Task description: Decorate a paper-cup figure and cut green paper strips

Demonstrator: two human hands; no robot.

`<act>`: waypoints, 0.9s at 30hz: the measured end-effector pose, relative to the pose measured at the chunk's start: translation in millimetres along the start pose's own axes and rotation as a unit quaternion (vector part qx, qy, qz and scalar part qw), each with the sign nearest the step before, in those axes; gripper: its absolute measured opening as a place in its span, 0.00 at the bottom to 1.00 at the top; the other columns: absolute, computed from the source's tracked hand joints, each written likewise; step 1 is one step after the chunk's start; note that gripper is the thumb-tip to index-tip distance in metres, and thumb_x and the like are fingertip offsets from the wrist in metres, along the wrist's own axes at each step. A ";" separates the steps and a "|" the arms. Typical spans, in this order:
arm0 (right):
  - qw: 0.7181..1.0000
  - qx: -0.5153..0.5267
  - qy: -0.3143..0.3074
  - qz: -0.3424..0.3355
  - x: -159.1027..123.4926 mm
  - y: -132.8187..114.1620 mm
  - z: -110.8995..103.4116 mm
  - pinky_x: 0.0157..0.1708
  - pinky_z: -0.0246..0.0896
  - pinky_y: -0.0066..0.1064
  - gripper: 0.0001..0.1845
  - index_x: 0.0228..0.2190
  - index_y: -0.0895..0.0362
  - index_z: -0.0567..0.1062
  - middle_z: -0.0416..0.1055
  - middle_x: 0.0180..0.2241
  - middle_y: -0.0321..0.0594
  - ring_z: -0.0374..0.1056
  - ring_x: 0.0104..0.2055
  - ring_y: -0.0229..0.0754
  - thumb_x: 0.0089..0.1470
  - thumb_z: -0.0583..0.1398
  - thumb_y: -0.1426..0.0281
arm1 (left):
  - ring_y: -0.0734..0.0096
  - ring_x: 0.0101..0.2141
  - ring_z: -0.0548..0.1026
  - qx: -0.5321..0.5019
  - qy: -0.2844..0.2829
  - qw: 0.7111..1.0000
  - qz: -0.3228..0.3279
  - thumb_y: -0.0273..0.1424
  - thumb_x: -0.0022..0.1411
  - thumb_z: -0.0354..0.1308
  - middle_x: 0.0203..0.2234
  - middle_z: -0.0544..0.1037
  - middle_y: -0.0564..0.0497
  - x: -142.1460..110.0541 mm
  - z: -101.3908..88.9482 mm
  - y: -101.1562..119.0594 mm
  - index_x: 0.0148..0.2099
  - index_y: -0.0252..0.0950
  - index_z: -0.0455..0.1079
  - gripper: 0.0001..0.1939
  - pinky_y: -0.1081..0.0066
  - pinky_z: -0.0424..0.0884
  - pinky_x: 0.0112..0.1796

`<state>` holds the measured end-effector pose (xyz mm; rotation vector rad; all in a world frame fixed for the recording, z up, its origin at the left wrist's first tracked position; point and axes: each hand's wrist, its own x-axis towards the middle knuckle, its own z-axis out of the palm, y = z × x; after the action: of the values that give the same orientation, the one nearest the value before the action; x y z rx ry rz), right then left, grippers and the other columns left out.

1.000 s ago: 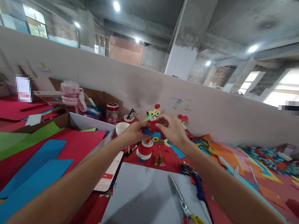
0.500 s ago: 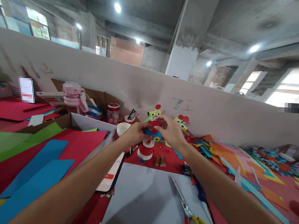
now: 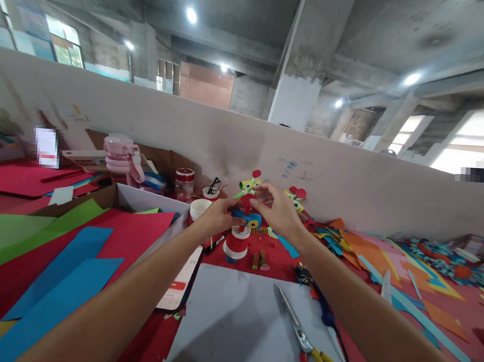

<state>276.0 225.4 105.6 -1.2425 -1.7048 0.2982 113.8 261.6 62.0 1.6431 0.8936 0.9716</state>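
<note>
A blue paper roll [image 3: 242,216] with a yellow ring on its end sits above a red and white paper cup [image 3: 237,242]. My left hand [image 3: 220,217] is closed on the roll's left side. A red paper disc [image 3: 248,201] stands up from the roll on a red stem. My right hand [image 3: 280,212] pinches the disc's right edge with thumb and fingertips; its exact grip is partly hidden. Just behind my hands is a yellow paper figure [image 3: 248,184] with a red disc, and another yellow figure [image 3: 295,199] leans to the right.
Below my hands lies a white board [image 3: 234,301] with scissors [image 3: 298,326] on it. A phone [image 3: 182,284] lies at its left. A box [image 3: 151,194] holding coloured paper stands further left. White cups [image 3: 200,207] and a glass jar [image 3: 184,184] stand behind. Orange paper scraps [image 3: 357,242] spread right.
The red disc has turned and now looks narrower. My right fingertips have shifted slightly on it. My left hand stays at the blue roll, and the cup has hardly moved.
</note>
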 end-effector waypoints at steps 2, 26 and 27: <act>0.999 0.018 0.031 0.010 -3.1 -1.9 -4.9 0.37 0.65 0.35 0.12 0.37 0.55 0.72 0.73 0.38 0.41 0.68 0.34 0.39 0.47 0.63 0.70 | 0.65 0.35 0.77 0.004 0.008 1.000 -0.006 0.25 0.42 0.64 0.31 0.79 0.51 -1.0 0.6 1.7 0.37 0.34 0.73 0.15 0.65 0.71 0.41; 0.993 0.084 0.032 0.077 -29.5 5.1 1.7 0.39 0.67 0.35 0.11 0.34 0.55 0.76 0.78 0.34 0.40 0.72 0.37 0.43 0.45 0.64 0.66 | 0.60 0.44 0.76 0.086 0.029 0.995 0.032 0.32 0.42 0.67 0.39 0.81 0.51 -7.5 1.9 8.8 0.40 0.39 0.76 0.19 0.65 0.69 0.47; 0.994 0.075 0.024 0.073 -24.8 6.4 4.4 0.39 0.67 0.35 0.10 0.33 0.55 0.76 0.78 0.33 0.39 0.72 0.36 0.43 0.45 0.64 0.66 | 0.59 0.43 0.76 0.095 0.034 0.994 0.031 0.33 0.43 0.67 0.37 0.81 0.51 -5.9 2.3 7.7 0.39 0.39 0.76 0.17 0.65 0.69 0.46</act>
<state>276.5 209.0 85.5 -1.2548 -1.5241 0.4710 114.3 253.6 67.9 1.8156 1.0117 1.0146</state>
